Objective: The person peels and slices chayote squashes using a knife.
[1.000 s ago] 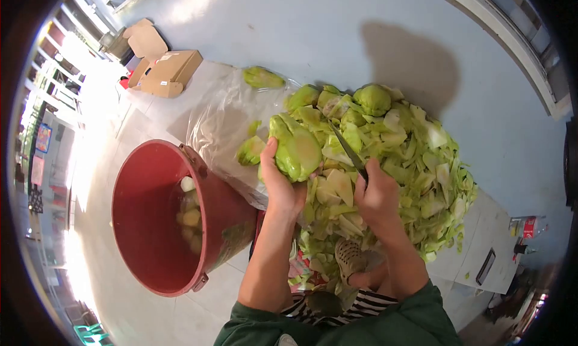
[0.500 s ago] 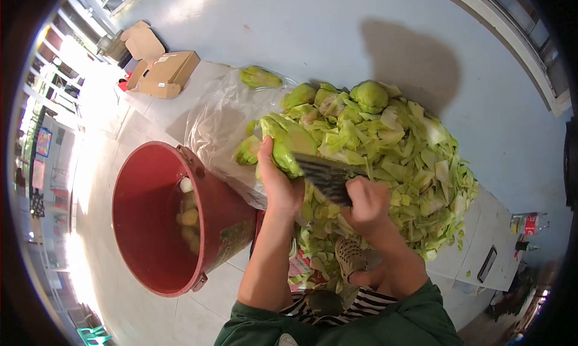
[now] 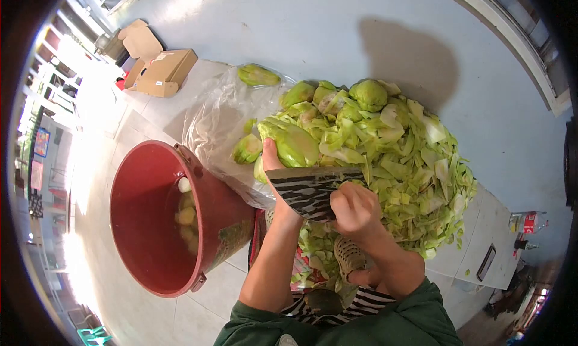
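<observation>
Chayote (image 3: 293,143), long axis slanting down rightward, is clamped in the left hand (image 3: 281,201), beyond the knife (image 3: 306,191) clasped by the right hand (image 3: 357,210).

Counted: two bare hands (image 3: 356,208), one broad dark-streaked knife (image 3: 304,192), one green pear-shaped held gourd (image 3: 292,142), at least four loose green gourds (image 3: 368,95), one round red plastic bucket (image 3: 141,225), one brown cardboard box (image 3: 167,73), one clear red-labelled plastic bottle (image 3: 530,222), uncountably many pale-green peelings (image 3: 415,171).
</observation>
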{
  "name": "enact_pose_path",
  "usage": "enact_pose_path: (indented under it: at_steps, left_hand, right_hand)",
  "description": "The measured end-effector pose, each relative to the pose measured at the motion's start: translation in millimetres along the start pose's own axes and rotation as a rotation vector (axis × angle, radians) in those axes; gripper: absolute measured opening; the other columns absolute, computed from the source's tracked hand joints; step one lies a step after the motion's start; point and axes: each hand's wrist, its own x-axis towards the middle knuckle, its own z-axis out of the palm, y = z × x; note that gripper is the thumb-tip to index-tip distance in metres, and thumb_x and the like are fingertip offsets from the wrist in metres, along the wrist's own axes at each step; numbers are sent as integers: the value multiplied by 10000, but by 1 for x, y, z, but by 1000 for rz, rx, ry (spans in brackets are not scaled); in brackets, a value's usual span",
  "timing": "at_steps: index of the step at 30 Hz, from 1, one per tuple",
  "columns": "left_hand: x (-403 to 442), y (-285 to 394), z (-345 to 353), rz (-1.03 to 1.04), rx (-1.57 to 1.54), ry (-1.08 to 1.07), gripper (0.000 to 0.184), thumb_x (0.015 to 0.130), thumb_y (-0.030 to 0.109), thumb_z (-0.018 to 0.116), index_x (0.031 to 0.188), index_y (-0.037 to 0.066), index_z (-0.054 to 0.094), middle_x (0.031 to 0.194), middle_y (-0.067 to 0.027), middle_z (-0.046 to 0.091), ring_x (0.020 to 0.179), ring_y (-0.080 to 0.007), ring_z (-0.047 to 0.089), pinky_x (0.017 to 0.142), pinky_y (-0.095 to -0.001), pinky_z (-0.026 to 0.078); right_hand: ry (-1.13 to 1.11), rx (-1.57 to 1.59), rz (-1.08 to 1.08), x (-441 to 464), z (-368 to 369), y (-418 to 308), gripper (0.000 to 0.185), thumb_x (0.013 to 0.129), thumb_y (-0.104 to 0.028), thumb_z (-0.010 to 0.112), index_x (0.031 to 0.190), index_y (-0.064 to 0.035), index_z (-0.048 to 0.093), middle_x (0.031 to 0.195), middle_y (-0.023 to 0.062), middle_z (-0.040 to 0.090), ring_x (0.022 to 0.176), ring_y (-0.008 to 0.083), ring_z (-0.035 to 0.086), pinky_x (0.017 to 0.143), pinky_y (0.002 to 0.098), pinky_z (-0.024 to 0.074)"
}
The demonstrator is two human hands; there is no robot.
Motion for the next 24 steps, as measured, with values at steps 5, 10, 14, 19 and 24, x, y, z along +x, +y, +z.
enact_pose_path:
  at_steps: [5, 10, 14, 19, 24]
  left_hand:
    - [-2, 0, 7, 72, 32, 52, 582, 893, 636, 455, 1039, 84, 572, 886, -79, 620, 727, -220, 624, 660, -345, 565]
    - [1, 2, 5, 68, 115, 48, 550, 911, 603, 442, 1027, 80, 567, 884, -76, 615, 746, -229, 623, 677, -358, 566]
    - [-6, 10, 8, 19, 94, -14, 517, 929, 567, 418, 1016, 78, 564, 886, -78, 614, 742, -227, 621, 675, -348, 562]
    - [-7, 10, 9, -48, 49, -83, 503, 937, 543, 430, 1056, 72, 564, 919, -74, 620, 790, -209, 622, 674, -332, 549]
    - [-14, -8, 9, 42, -40, -150, 417, 1030, 422, 383, 1148, 56, 545, 981, -77, 626, 873, -149, 601, 785, -318, 514]
  right_hand:
    - [-64, -20, 14, 1, -5, -1, 196, 590, -72, 604, 748, -48, 491, 642, 95, 481, 510, 260, 523, 421, 369, 407]
    - [-18, -38, 18, -1, 0, 1, 193, 588, -83, 603, 729, -55, 475, 622, 86, 443, 493, 258, 504, 415, 369, 400]
    - [-72, -49, 27, -1, -5, 6, 189, 601, -92, 608, 731, -60, 475, 609, 78, 411, 486, 255, 496, 411, 368, 398]
    - [-68, -93, 31, -2, -4, -2, 188, 622, -92, 609, 755, -63, 479, 606, 75, 408, 489, 248, 492, 408, 365, 397]
    - [-82, -83, 72, 6, -9, -15, 178, 646, -87, 609, 771, -64, 484, 615, 79, 422, 499, 253, 504, 412, 374, 404]
